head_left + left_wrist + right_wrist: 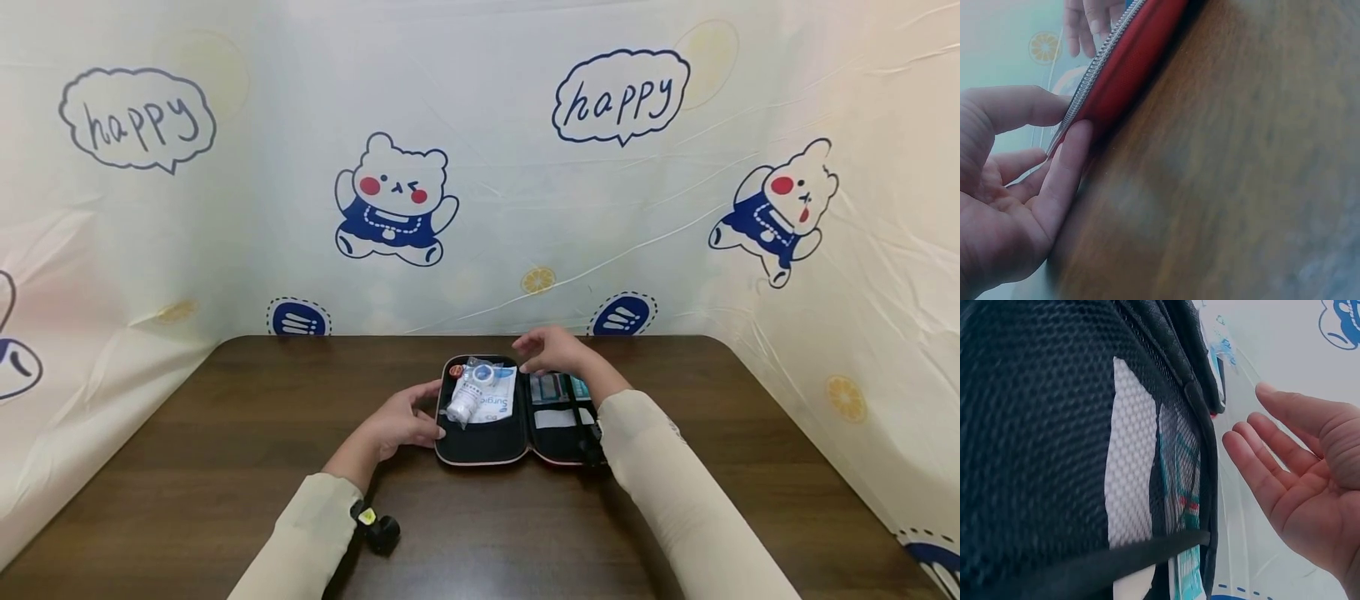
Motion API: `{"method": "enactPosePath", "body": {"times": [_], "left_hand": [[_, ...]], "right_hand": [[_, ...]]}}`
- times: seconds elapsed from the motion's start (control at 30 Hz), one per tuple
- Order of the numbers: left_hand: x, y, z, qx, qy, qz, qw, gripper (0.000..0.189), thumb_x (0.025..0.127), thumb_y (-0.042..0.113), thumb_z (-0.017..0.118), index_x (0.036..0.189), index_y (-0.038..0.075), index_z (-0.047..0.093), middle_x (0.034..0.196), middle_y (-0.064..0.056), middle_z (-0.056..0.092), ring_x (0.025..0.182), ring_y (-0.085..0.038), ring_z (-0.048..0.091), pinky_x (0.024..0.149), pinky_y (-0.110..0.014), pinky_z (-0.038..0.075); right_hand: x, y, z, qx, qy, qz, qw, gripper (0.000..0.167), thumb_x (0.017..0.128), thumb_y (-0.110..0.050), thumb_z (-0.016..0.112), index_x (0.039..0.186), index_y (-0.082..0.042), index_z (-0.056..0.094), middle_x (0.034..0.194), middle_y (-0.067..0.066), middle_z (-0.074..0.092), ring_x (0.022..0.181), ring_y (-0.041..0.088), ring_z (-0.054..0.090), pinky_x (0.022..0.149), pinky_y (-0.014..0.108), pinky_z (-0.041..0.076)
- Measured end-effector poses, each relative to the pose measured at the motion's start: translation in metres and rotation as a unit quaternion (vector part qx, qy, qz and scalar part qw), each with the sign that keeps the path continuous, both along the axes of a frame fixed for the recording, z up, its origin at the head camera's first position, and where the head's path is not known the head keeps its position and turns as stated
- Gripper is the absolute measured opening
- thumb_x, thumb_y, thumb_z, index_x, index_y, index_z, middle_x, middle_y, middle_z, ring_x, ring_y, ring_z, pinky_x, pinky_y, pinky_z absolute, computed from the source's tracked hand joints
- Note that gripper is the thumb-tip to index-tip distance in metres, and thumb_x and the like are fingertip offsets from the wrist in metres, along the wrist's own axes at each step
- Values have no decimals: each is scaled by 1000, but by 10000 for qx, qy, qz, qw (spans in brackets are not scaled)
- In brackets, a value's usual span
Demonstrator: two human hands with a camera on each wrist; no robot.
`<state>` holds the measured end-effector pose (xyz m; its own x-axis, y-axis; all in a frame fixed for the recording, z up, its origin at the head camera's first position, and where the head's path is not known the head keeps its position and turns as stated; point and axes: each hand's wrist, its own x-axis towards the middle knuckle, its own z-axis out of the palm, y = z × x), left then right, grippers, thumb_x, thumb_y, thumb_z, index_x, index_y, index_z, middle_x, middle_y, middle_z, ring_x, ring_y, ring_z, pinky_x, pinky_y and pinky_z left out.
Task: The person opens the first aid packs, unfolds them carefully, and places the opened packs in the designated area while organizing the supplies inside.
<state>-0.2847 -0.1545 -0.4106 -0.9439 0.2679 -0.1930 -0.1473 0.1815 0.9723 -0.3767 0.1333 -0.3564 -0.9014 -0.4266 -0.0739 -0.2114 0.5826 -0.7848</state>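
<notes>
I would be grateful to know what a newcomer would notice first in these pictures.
Probably the cartoon bear in blue, left of centre on the pale backdrop. Next comes the open case on the table, its left edge held by the left grip; a white packet with blue lettering lies in its left half.

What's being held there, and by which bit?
The left grip holds the open case by its zippered edge; the right grip holds nothing.

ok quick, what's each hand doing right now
Left hand: holding the zip case by its edge.
Right hand: open, holding nothing, above the case's far side.
</notes>
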Motion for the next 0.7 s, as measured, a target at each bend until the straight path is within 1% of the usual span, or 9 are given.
{"method": "enactPosePath", "body": {"times": [0.07, 0.17, 0.27, 0.43, 0.57, 0.7], "left_hand": [[1, -1, 0, 10, -12, 2, 10000, 86, 76, -15, 70, 151, 9, 35, 144, -21, 39, 83, -27, 61, 73, -39, 59], [2, -2, 0, -8, 32, -102, 9999, 87, 76, -14, 70, 152, 7, 33, 144, -23, 38, 83, -27, 61, 73, -40, 59], [2, -2, 0, 7, -18, -85, 10000, 87, 76, -14, 70, 152, 8, 33, 144, -22, 38, 83, -27, 60, 74, -39, 59], [0, -1, 0, -2, -71, 38, 10000, 86, 76, -15, 70, 151, 10, 35, 143, -20, 40, 84, -27, 60, 74, -39, 59], [0, 1, -1, -9, -105, 59, 9999, 86, 77, -15, 70, 151, 11, 36, 143, -19, 41, 84, -28, 60, 74, -40, 59], [1, 1, 0, -35, -84, 72, 9999, 86, 76, -15, 70, 151, 11, 36, 143, -19, 40, 84, -28, 60, 75, -40, 59]], "right_hand": [[-1, -4, -1, 23, 8, 55, 10000, 44, 84, -1, 73, 127, -1, 61, 124, 14, 63, 110, 27, 60, 82, 41, 57], [-3, -8, -3, 94, 9, 190, 9998, 42, 84, 0, 73, 125, 0, 63, 123, 13, 64, 107, 25, 61, 80, 40, 57], [-6, -11, -7, 281, -14, 278, 9992, 38, 83, 0, 74, 120, -4, 66, 119, 10, 66, 102, 23, 62, 76, 38, 57], [-10, -15, -12, 711, 143, 393, 9966, 32, 81, -4, 78, 113, -6, 70, 109, 7, 68, 92, 19, 62, 71, 32, 56], [-8, -19, -13, 980, 259, 442, 9939, 32, 79, -10, 82, 109, -7, 71, 102, 4, 68, 88, 18, 60, 73, 30, 54], [-8, -22, -14, 1115, 366, 475, 9920, 33, 77, -12, 83, 108, -7, 71, 100, 3, 68, 90, 17, 60, 79, 32, 53]]}}
